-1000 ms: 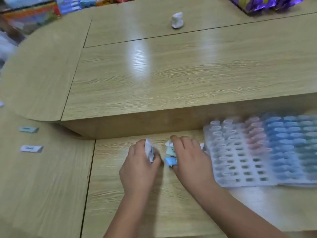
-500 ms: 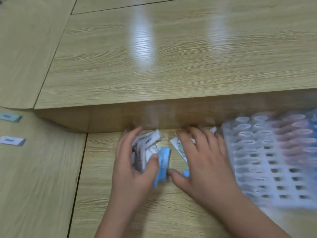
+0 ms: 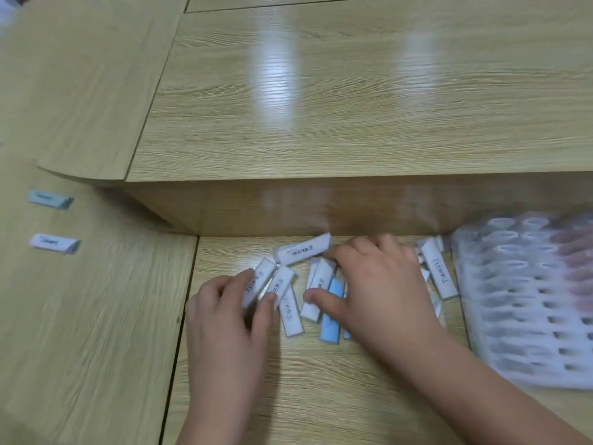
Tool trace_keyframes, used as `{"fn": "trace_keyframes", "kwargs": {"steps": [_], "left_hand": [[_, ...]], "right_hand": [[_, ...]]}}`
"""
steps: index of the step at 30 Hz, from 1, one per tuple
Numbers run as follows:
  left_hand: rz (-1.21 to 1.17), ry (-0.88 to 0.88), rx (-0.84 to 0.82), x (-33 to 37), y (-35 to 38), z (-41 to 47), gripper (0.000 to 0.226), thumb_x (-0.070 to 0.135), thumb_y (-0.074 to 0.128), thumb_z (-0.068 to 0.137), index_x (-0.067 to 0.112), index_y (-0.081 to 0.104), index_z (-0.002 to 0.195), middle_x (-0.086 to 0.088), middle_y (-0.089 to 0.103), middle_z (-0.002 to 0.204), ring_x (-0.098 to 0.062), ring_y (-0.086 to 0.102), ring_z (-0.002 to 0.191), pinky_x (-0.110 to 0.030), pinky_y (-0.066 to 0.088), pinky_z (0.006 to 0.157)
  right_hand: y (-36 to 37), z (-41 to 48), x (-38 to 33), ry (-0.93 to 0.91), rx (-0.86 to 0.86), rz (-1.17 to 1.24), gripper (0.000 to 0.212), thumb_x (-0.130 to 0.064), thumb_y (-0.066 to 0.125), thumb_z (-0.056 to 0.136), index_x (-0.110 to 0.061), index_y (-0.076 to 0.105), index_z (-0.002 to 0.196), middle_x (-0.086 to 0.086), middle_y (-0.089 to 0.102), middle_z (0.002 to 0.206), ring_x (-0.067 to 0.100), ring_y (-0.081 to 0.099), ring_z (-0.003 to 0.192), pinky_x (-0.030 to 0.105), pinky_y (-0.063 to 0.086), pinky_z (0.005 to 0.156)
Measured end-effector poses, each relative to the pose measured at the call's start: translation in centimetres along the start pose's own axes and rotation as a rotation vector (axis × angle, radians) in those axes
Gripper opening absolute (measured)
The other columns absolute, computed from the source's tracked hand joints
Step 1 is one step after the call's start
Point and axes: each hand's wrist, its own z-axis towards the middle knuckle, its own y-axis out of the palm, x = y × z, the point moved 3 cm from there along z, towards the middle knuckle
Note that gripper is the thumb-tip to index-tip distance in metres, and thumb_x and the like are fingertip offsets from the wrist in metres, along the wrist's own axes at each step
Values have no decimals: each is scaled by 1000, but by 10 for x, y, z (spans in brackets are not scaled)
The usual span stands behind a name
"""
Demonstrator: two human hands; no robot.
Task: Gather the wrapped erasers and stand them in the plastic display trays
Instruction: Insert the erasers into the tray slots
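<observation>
1. From where I stand, this looks like a stationery shop counter or a small packing desk.
2. The counter (image 3: 353,107) is pale wood laminate, with a raised tier above a lower worktop (image 3: 305,396).
3. There is stock in bulk: plastic display trays (image 3: 529,316) hold rows of erasers, and loose wrapped erasers (image 3: 301,252) lie beside them.

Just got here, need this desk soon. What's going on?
A person is gathering wrapped erasers on the desk. The left hand pinches some white ones; the right hand lies spread over the loose pile. The tray to the right looks partly filled. Two strays lie far left.
</observation>
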Motion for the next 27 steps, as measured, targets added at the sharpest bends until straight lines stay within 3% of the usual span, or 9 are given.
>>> {"fn": "trace_keyframes", "kwargs": {"steps": [4, 8, 11, 14, 16, 19, 21, 23, 27], "left_hand": [[18, -37, -40, 1, -4, 18, 29, 31, 58, 90, 25, 67, 116, 2, 55, 106, -25, 51, 104, -38, 44, 85], [135, -1, -64, 7, -7, 20, 14, 25, 59, 90, 26, 63, 103, 3, 59, 98, -24, 55, 94, -47, 49, 79], [65, -5, -55, 11, -11, 22, 8, 23, 56, 91, 27, 56, 98, 3, 56, 96, -13, 55, 85, -37, 44, 68], [-61, 31, -17, 29, -24, 22, 12, 27, 58, 91, 30, 62, 102, 6, 56, 100, 6, 53, 88, -18, 40, 69], [-171, 73, -35, 53, -29, 17, 14, 27, 65, 89, 38, 68, 97, 12, 62, 97, 7, 58, 87, -16, 45, 73], [-365, 69, -123, 95, -28, 6, 21, 25, 74, 83, 42, 71, 94, 16, 70, 85, -6, 66, 70, -32, 54, 63], [-440, 90, -165, 119, -22, -2, 23, 22, 78, 79, 38, 70, 94, 13, 72, 81, -10, 67, 65, -28, 53, 61], [-526, 91, -202, 140, -15, -8, 21, 19, 78, 79, 35, 70, 90, 10, 73, 77, -8, 66, 65, -21, 52, 59], [-546, 165, -332, 171, -1, -28, 13, 32, 68, 92, 45, 66, 96, 0, 71, 79, -22, 66, 72, -46, 56, 71]], "right_hand": [[-7, 7, 2, 15, 14, 125, 50, -70, 60, 76, -39, 56, 115, -18, 60, 107, 14, 47, 105, 36, 35, 90], [-12, 6, 16, 84, 78, 616, 16, -46, 69, 83, -39, 61, 94, -19, 63, 84, 1, 55, 89, 30, 47, 79], [-16, -1, 25, 107, 75, 924, 7, -33, 69, 87, -38, 66, 90, -18, 64, 83, -2, 58, 70, 18, 49, 63], [-33, -14, 34, 125, 77, 1187, 14, -26, 66, 91, -37, 71, 96, -4, 65, 84, 20, 59, 62, 34, 53, 59], [-46, -23, 45, 135, 107, 1238, 17, -26, 64, 91, -40, 72, 99, 3, 63, 89, 37, 63, 76, 50, 56, 63], [-68, -39, 68, 108, 169, 1198, 16, -30, 64, 89, -40, 72, 98, 0, 64, 88, 37, 65, 81, 55, 56, 67], [-85, -50, 89, 100, 213, 1197, 12, -27, 66, 88, -34, 74, 94, -1, 69, 86, 33, 67, 79, 47, 59, 70], [-102, -61, 114, 111, 278, 1170, 10, -25, 69, 85, -30, 75, 90, -3, 72, 81, 18, 69, 72, 28, 60, 68], [-124, -84, 162, 149, 386, 1132, 14, -36, 69, 75, -31, 75, 87, -4, 74, 79, 10, 69, 67, 22, 57, 62]]}}
